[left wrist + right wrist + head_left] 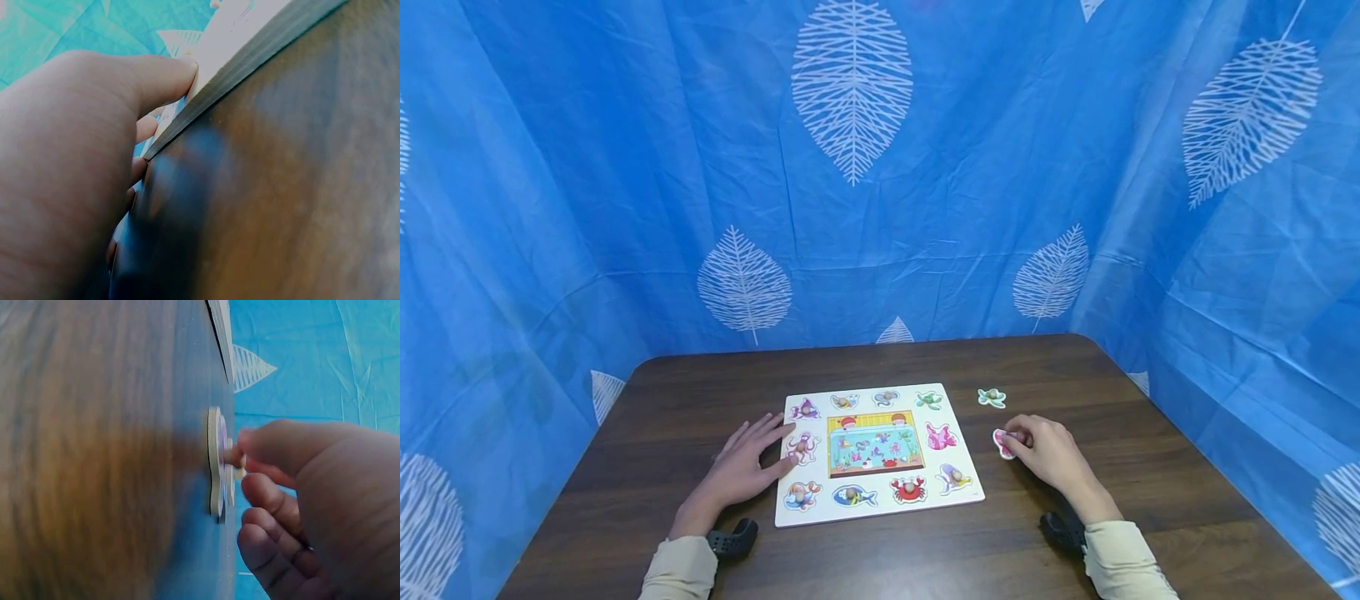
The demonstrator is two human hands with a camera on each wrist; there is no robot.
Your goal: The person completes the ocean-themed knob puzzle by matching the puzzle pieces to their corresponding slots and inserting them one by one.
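Observation:
A white wooden knob puzzle board point(880, 509) with sea-animal pictures lies on the table. My left hand point(741, 467) rests at its left side, fingers spread, thumb and index fingertip touching the board's edge; in the left wrist view the thumb point(165, 78) lies on that edge. To the right of the board, my right hand point(1051, 450) pinches the small wooden knob of a pink puzzle piece point(1002, 444). Seen edge-on in the right wrist view, that puzzle piece point(214, 462) stays close to the tabletop. Fingers partly cover its picture.
A green turtle-like puzzle piece point(992, 397) with a knob lies beyond the right hand. On the board, the pink shape point(941, 436) and the green turtle point(928, 400) show no knobs. Blue leaf-print cloth point(880, 250) hangs behind the dark wooden table point(700, 383).

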